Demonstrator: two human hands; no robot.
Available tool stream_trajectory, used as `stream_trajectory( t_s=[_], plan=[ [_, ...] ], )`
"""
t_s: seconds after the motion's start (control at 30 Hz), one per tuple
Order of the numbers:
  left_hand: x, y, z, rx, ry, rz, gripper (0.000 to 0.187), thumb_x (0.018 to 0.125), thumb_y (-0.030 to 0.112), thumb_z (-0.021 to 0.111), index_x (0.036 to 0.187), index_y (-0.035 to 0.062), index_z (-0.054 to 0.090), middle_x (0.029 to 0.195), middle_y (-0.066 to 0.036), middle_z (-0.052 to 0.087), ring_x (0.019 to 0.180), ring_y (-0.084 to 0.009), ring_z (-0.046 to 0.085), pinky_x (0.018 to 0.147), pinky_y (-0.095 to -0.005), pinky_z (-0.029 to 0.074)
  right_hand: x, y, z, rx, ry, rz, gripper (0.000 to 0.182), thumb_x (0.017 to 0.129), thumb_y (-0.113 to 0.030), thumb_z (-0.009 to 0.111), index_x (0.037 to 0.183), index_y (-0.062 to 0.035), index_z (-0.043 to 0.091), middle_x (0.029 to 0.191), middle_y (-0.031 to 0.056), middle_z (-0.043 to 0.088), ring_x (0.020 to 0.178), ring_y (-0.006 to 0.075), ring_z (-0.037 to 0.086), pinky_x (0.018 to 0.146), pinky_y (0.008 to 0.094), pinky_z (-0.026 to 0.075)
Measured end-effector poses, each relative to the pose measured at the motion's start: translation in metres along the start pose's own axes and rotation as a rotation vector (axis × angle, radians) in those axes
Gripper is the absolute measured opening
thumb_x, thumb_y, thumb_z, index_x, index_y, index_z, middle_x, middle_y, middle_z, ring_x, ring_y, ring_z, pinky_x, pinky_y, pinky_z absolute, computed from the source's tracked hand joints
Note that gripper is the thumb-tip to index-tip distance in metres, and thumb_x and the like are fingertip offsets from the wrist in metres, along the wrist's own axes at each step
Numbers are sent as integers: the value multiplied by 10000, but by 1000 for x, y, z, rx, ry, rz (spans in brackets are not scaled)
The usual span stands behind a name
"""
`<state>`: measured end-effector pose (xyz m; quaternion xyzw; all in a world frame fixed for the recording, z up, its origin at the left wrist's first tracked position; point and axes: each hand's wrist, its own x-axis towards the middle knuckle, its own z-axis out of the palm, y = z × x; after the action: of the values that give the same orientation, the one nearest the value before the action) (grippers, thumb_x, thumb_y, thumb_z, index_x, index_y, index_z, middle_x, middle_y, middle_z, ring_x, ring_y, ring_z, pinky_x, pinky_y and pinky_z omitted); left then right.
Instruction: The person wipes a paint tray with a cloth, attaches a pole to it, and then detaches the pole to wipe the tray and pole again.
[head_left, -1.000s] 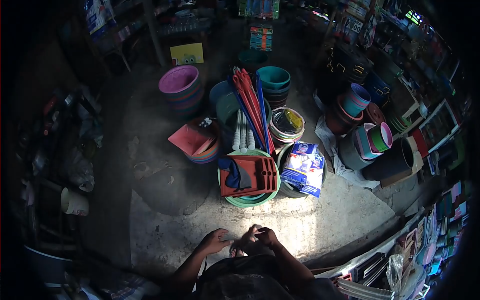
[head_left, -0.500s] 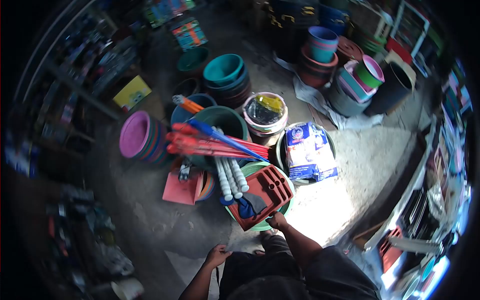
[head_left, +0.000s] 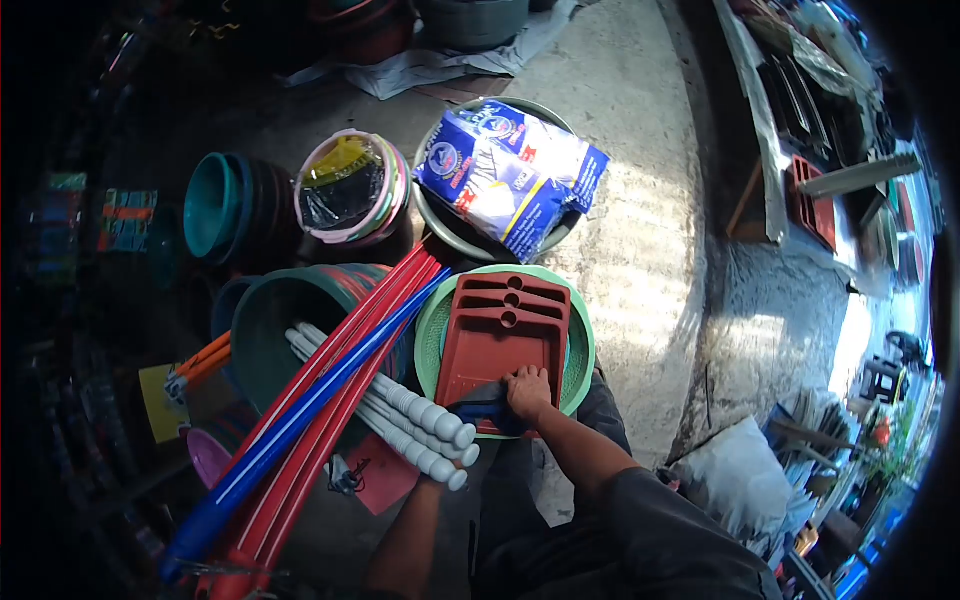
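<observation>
A person's right hand [head_left: 527, 392] presses spread fingers on a red tray's [head_left: 503, 340] near edge, atop green basins [head_left: 578, 345]; bag [head_left: 510, 175] print unreadable; left hand hidden.

tray [head_left: 503, 335] on basin stack [head_left: 578, 345]; bagged basin [head_left: 445, 225] behind; poles [head_left: 330, 385] left.

Sunlit concrete floor [head_left: 640, 250], cluttered shelves [head_left: 830, 130], dim surroundings

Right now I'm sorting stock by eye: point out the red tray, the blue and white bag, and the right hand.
red tray [head_left: 505, 335], head view, on its flat middle.
blue and white bag [head_left: 505, 175], head view, on its front face.
right hand [head_left: 528, 392], head view, on its back.
</observation>
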<state>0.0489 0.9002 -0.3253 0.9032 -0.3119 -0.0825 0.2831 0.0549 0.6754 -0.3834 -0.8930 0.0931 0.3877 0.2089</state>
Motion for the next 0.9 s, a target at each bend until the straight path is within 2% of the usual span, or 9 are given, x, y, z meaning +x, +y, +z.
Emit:
stream_trajectory(
  t_s=[0.17,0.23,0.37,0.43,0.6,0.7,0.77,0.8,0.9],
  plan=[
    [-6,-12,-1,-211,-403,-184,288,821,292,637,951,53,546,920,-111,563,859,-270,527,725,-378,454,-20,0,-15,124,291,128,280,841,-211,429,964,-170,677,1181,154,506,1135,308,439,979,483,289],
    [-11,-8,-8,-274,-584,-319,292,818,297,639,944,53,540,911,-112,558,852,-275,526,723,-382,453,-20,11,-28,96,669,155,241,787,-199,487,909,-160,692,1308,194,424,1227,353,368,1011,502,261],
    [-41,-10,-24,-157,-525,-131,412,804,344,648,1037,31,517,919,-113,577,879,-280,560,760,-386,463,9,30,-51,107,659,157,240,786,-214,504,935,-181,690,1361,188,371,1253,357,337,998,514,272],
    [-52,1,-46,-332,-618,-562,390,813,275,653,1081,20,531,924,-116,609,860,-249,596,764,-350,479,28,34,-50,146,519,249,243,819,-232,483,943,-201,689,1239,152,460,1165,325,402,940,499,317],
    [-84,-19,-54,-509,-483,-633,326,815,120,645,1104,1,550,934,-102,630,825,-151,613,740,-286,493,23,25,-47,104,612,283,261,856,-229,441,941,-213,687,1023,97,509,1038,298,442,841,454,393],
    [-97,-14,-61,-522,-391,-640,332,812,123,647,1108,7,550,928,-89,632,801,-145,608,726,-274,491,-7,33,-39,176,643,154,224,791,-230,518,935,-193,686,962,133,564,969,317,515,784,415,456],
    [-101,-5,-61,-562,-333,-634,313,813,146,638,1098,34,572,935,-99,636,802,-167,624,727,-286,500,-45,43,-42,233,378,-128,258,665,-201,597,900,-134,681,865,184,615,855,354,587,738,395,496],
    [-104,3,-60,-579,-320,-607,313,813,146,638,1098,34,572,935,-99,636,802,-167,624,727,-286,500,-78,36,-45,481,358,-115,307,568,-167,606,855,-71,662,784,223,621,794,379,610,728,414,501],
    [-109,35,-65,-607,-310,-483,305,810,135,631,1094,36,580,926,-97,623,804,-183,616,726,-288,498,-173,21,-30,520,329,-65,249,570,-152,580,779,-29,632,765,238,610,784,405,603,701,439,493]
  ],
)
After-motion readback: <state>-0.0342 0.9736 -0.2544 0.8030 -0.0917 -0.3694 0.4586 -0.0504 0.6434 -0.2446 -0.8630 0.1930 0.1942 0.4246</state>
